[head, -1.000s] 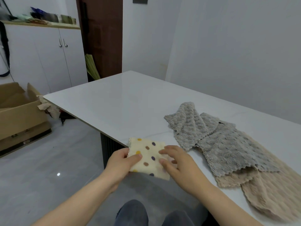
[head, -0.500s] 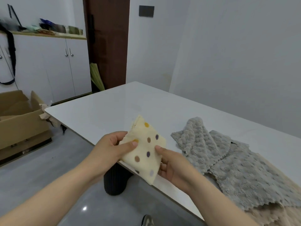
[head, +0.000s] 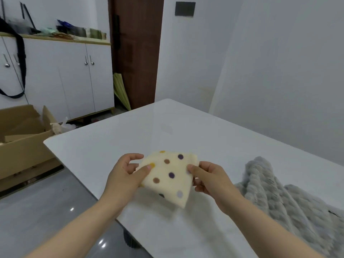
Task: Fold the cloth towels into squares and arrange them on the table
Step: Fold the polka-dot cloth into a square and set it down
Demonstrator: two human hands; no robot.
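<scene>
- Spotted cream towel (head: 167, 175): folded to a small square, hanging just over the table (head: 130, 135) near its left edge, one corner drooping toward the person.
- Left hand (head: 126, 175): pinching the towel's left edge, thumb lying on top, fingers curling behind.
- Right hand (head: 210, 181): pinching the right edge between thumb and fingers.
- Grey towel (head: 275, 198): lying rumpled to the right, near the right hand.
- Table: broad white top stretching beyond the towel to the far rounded corner.
- Cardboard box (head: 22, 146): standing open on the floor, left of the table.

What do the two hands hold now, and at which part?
The folded dotted towel, held by both hands: the left hand pinches its left edge with the thumb on top, the right hand pinches its right edge.
</scene>
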